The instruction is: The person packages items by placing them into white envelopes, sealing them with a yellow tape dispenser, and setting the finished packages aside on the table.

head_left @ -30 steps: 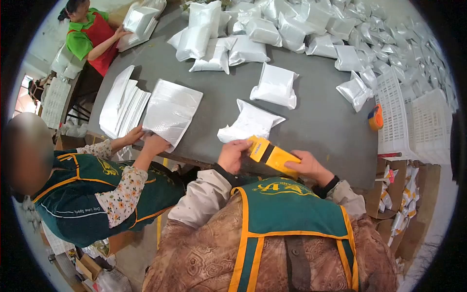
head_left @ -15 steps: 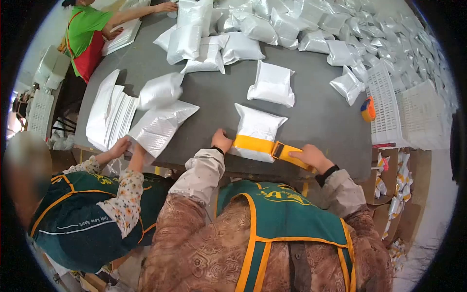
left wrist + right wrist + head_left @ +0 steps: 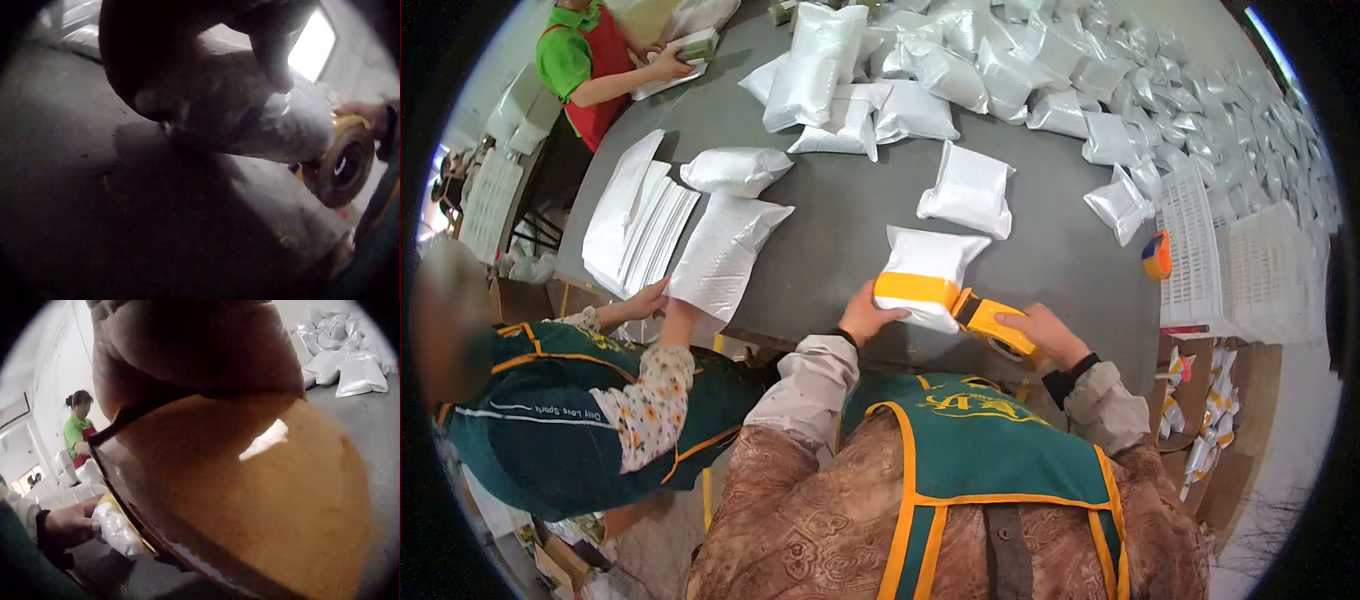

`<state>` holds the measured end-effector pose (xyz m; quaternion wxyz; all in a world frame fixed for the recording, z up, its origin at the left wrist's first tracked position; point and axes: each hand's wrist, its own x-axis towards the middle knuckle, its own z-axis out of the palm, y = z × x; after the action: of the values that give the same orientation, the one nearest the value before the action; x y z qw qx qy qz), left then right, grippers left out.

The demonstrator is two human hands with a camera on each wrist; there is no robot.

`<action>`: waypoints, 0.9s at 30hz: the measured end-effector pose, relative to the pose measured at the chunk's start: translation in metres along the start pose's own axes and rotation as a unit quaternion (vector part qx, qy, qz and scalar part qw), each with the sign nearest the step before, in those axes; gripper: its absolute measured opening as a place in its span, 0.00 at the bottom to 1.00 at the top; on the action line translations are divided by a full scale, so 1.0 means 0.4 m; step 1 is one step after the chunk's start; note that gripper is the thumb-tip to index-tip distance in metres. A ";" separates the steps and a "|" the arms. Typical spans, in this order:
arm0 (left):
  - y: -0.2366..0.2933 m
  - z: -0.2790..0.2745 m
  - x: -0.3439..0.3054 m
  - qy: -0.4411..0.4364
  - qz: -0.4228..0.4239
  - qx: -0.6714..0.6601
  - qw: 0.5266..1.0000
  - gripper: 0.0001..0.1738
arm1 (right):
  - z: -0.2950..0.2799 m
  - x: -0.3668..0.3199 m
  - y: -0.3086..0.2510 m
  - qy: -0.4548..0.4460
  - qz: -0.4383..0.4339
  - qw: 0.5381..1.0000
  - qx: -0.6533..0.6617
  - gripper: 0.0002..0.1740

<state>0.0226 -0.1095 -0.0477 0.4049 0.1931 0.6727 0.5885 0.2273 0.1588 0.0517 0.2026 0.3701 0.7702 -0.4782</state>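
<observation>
A white bubble-lined mailer package (image 3: 935, 250) lies near the table's front edge, a band of yellow tape (image 3: 915, 289) running across it. My left hand (image 3: 868, 315) grips its left end, thumb on the top face; in the left wrist view that hand is dark over the package (image 3: 300, 128). To the right of the package, my right hand (image 3: 1045, 335) holds a yellow tape dispenser (image 3: 998, 322), whose front end is right at the package's right edge. The tape roll (image 3: 269, 494) fills much of the right wrist view, and its open core shows in the left wrist view.
Another white package (image 3: 968, 190) lies just beyond. Many silver-white packages (image 3: 820, 70) are heaped at the back. A white crate (image 3: 1190, 235) and an orange-and-blue tape roll (image 3: 1157, 256) are at right. At left, a person handles a white mailer (image 3: 725, 250) beside stacked flat mailers (image 3: 640, 225).
The package was first behind the dispenser, which both hands held. Tape was then stretched across it; now the band lies on it, and my left hand has moved onto its left end.
</observation>
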 end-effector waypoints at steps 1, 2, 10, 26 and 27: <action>-0.006 -0.020 -0.001 -0.024 -0.033 -0.127 0.991 0.37 | -0.016 -0.027 -0.020 -0.017 -0.010 0.997 0.081 0.35; -0.050 -0.046 0.008 -0.093 -0.102 -0.241 0.961 0.39 | -0.027 -0.072 -0.081 -0.043 -0.011 0.982 0.183 0.29; 0.089 0.039 -0.059 0.203 0.214 0.174 0.940 0.63 | 0.049 -0.028 -0.248 -0.084 -0.035 0.981 0.172 0.32; 0.002 -0.052 0.065 0.113 -0.094 -0.097 0.984 0.24 | -0.063 -0.090 0.032 -0.024 0.052 0.982 -0.178 0.41; 0.011 -0.056 0.072 0.066 -0.082 -0.059 0.993 0.27 | -0.042 -0.060 0.021 -0.021 0.054 0.970 -0.235 0.42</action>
<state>-0.0128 -0.1016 -0.0530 0.4172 0.0741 0.6758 0.6031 0.2499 0.1669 0.0704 0.3260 0.3432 0.8353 -0.2796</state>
